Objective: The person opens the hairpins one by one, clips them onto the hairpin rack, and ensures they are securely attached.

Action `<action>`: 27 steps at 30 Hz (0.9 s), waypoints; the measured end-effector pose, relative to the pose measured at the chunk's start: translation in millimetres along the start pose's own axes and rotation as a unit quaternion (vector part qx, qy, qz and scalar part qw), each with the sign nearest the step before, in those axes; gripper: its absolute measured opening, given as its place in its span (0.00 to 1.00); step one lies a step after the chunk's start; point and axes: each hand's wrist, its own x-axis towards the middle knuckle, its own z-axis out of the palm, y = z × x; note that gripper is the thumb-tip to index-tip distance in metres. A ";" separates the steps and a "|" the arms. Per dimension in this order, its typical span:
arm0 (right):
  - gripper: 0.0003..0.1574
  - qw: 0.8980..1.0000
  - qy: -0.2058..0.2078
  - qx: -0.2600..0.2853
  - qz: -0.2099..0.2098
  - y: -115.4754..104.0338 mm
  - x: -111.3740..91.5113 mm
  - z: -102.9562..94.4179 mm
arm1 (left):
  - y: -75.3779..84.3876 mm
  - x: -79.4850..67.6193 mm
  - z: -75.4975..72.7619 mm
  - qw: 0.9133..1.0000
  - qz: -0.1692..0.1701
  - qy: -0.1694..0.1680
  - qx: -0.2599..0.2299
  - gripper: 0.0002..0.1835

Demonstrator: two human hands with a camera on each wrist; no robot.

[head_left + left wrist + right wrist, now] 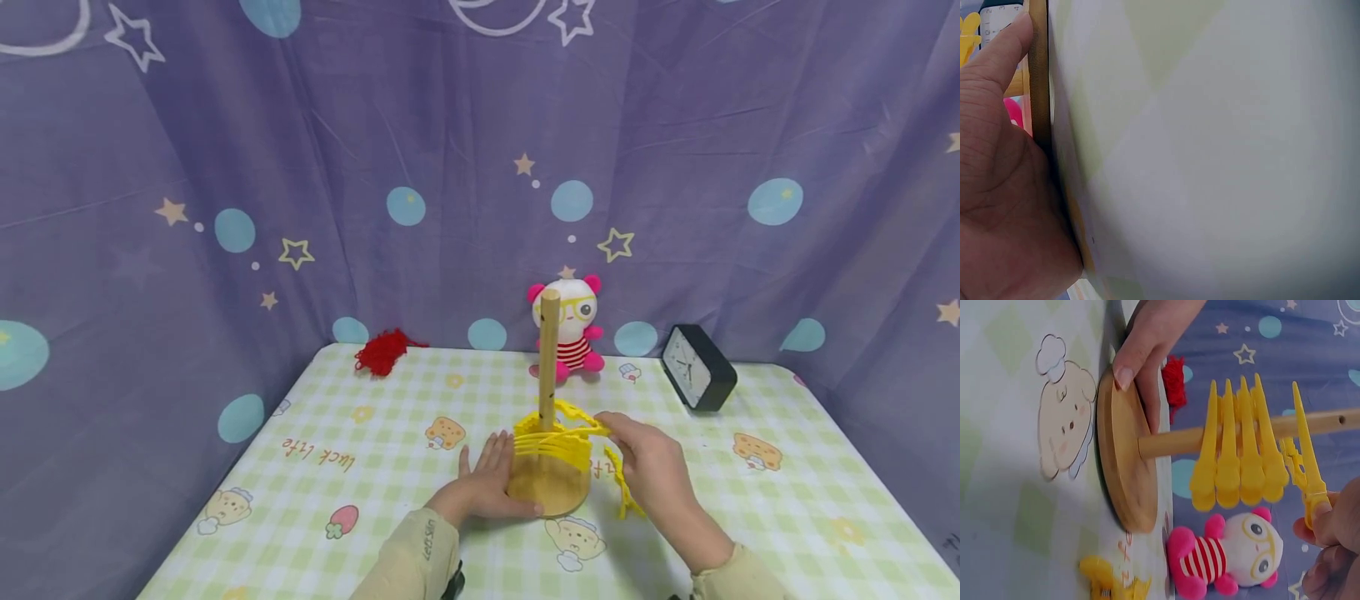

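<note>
A wooden stand has a round base [551,496] and an upright post [549,350]. My left hand [483,487] holds the base at its left edge, thumb on the front rim and fingers along the far side. Several long, pointed yellow hair clips [1238,462] sit side by side across the lower post. Between thumb and finger, my right hand [654,458] pinches another yellow hair clip [1311,469] at its rounded end, its tip by the post. Whether that clip touches the post, I cannot tell. More yellow clips [622,487] lie on the table below my right hand.
Behind the stand sits a pink and white plush toy [573,337]. A black clock [701,367] stands at the back right. Red tangled yarn [384,352] lies at the back left. The checked cloth [405,458] covers the table, with a purple curtain behind.
</note>
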 end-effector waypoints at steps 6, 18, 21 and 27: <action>0.27 1.000 -0.022 -0.012 0.008 -12.1 7.9 12.6 | 2.0 -1.1 1.7 1.000 0.000 0.000 -0.002 0.71; 0.24 0.999 -0.038 -0.034 -0.002 -29.4 11.2 17.8 | 14.8 -13.7 -9.6 1.000 -0.004 0.000 -0.004 0.68; 0.24 0.999 -0.048 -0.014 -0.011 -26.7 9.5 14.8 | 12.2 -11.3 -8.9 1.000 -0.004 -0.001 -0.006 0.68; 0.26 0.998 -0.062 0.015 -0.003 -19.3 2.9 8.4 | 6.4 -6.8 -5.4 1.000 0.000 0.004 -0.006 0.70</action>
